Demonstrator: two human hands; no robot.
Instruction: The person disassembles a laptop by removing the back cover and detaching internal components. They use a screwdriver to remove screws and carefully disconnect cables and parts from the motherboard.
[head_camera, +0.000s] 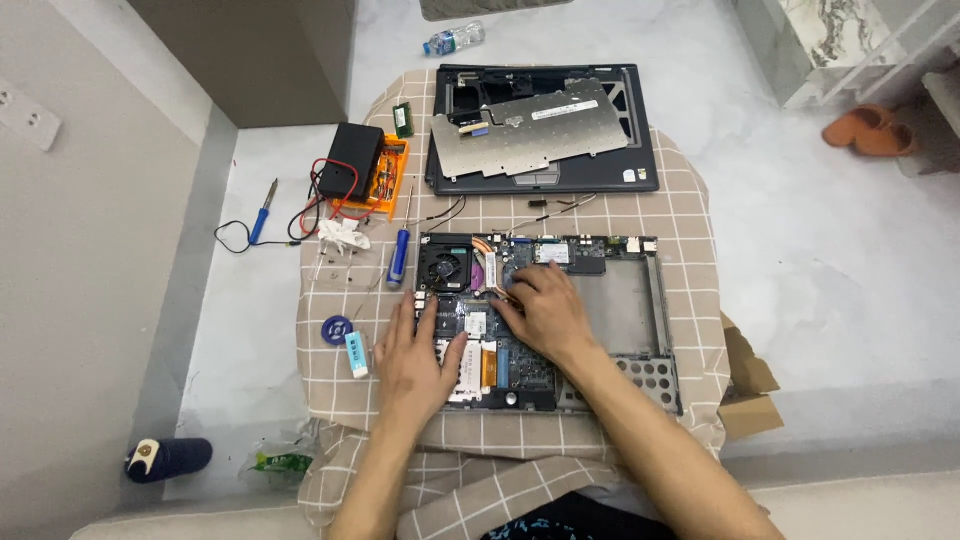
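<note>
Head cam: both hands are resting on an opened laptop base (640, 310) w/ exposed circuit board. Left hand (415, 355) is lying flat, fingers spread, gripping nothing. Right hand (540, 305) is curling fingertips onto the board beside the fan (443, 268); can't tell if pinching anything. Board probably stiff, fragile; edges look safest to hold.

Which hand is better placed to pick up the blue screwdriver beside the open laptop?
Probably the left hand. It rests on the laptop base at its left edge, nearest the blue screwdriver. The right hand is busy farther right, on the circuit board.
</note>
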